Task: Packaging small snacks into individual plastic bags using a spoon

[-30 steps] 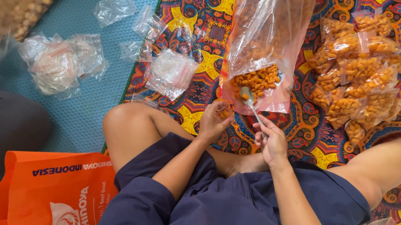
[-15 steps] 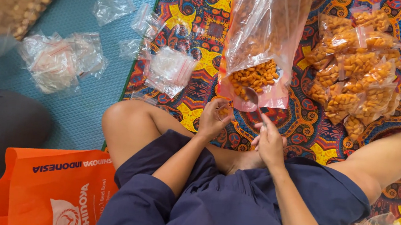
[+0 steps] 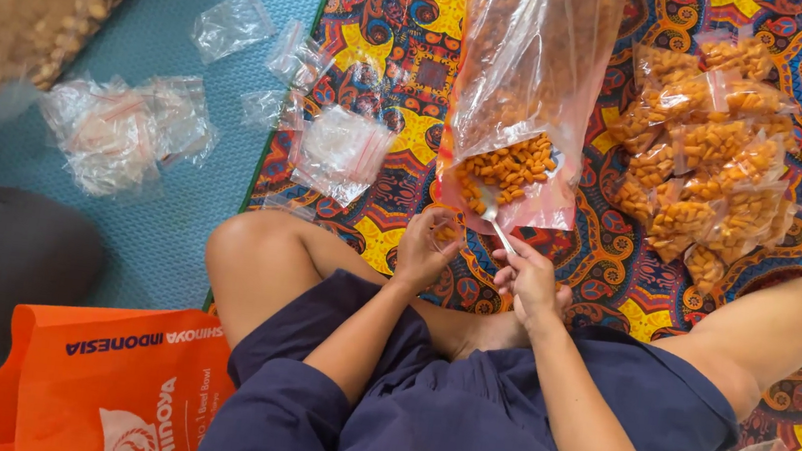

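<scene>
While the right hand [image 3: 527, 282] grips a metal spoon [image 3: 494, 224] by its handle, the bowl end sits at the mouth of the big clear bag [image 3: 527, 89], buried at the edge of the orange snack pieces [image 3: 506, 167] pooled in its lower corner. Left hand [image 3: 426, 249] is curled shut around a small clear pouch [image 3: 443, 228] with a few orange pieces already in it, just beside the big bag's mouth and below it.

Big bag lies tilted on the patterned mat [image 3: 419, 66], mouth toward the person, who sits with knees apart. Filled pouches [image 3: 705, 160] are heaped to the right on the same mat. Empty pouches [image 3: 339, 148] lie to the left near the mat edge, with more [image 3: 120, 128] further left on the teal floor mat [image 3: 222, 205]. Orange tote bag [image 3: 101, 383] sits by the left knee.

My read on doing this well:
- keep the pouch mouth pinched open and right under the spoon, so nothing drops on the mat
- take level scoops, not heaped; the pouch opening looks narrow
- keep the big bag's lip low so pieces slide to the spoon and don't spill out

Can't tell how full the small pouch is; the fingers cover most of it.
</scene>
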